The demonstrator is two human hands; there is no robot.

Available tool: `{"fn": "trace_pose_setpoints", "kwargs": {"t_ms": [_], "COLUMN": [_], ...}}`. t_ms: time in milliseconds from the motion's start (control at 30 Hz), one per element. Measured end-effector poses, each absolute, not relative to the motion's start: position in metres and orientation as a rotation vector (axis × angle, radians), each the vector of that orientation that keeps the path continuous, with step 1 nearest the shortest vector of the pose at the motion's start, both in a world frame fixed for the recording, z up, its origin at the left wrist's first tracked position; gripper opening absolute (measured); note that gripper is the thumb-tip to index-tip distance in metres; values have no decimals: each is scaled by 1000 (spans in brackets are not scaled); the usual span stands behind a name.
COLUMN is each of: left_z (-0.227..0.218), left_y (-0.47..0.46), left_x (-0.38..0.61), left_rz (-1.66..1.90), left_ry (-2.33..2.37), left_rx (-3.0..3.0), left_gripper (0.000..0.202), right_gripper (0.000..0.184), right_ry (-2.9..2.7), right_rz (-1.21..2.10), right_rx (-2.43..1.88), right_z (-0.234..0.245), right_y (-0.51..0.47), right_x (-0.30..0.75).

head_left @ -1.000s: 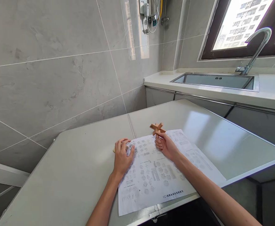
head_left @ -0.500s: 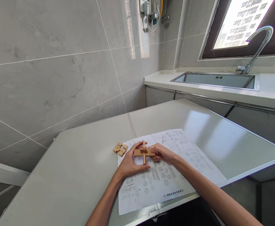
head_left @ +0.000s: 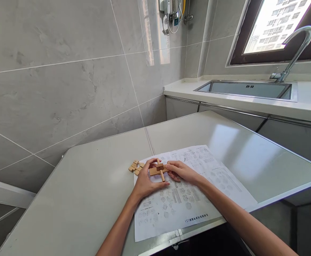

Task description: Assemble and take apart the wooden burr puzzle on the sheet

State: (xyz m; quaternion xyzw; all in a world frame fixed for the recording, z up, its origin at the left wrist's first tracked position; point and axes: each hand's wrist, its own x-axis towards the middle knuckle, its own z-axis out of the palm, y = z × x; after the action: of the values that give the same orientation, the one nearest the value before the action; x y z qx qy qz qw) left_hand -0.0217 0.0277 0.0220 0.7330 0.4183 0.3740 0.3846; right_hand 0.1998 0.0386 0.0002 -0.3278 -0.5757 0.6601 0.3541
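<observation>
Between my two hands is a wooden interlocking puzzle [head_left: 160, 167], a flat bar crossed by a round stick with a small block at the crossing. My left hand [head_left: 147, 179] curves round its left side, thumb near the stick's lower end and fingers near its upper end. The fingertips of my right hand [head_left: 180, 171] pinch the flat bar's right end. Beyond my left hand lies another group of notched wooden pieces [head_left: 135, 167], partly hidden by the hand. Beneath both hands is a printed instruction sheet [head_left: 198, 199] with small diagrams.
A white folding table [head_left: 96, 192] with a seam carries everything and reaches the tiled wall [head_left: 78, 96] at the left. Past its far edge stand a counter with a sink [head_left: 246, 90], a faucet [head_left: 296, 49] and a window.
The puzzle has shifted slightly left, and its round stick has turned from upright to slanting in the picture. My right fingers have moved left with it. The view has shifted slightly.
</observation>
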Motion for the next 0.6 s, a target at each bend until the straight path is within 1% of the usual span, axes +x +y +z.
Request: {"fn": "trace_pose_setpoints", "kwargs": {"t_ms": [333, 600], "left_z": [21, 22], "left_y": [21, 18], "left_x": [-14, -13], "left_rz": [1006, 1032], "left_ry": [1202, 1201], "left_rx": [2022, 2095], "left_gripper": [89, 89], "right_gripper": [50, 49], "right_ry": [-1522, -1497], "right_rz": [1556, 1594], "right_rx": [-835, -821], "right_z": [-4, -7], "right_y": [38, 37], "right_x": [199, 198]}}
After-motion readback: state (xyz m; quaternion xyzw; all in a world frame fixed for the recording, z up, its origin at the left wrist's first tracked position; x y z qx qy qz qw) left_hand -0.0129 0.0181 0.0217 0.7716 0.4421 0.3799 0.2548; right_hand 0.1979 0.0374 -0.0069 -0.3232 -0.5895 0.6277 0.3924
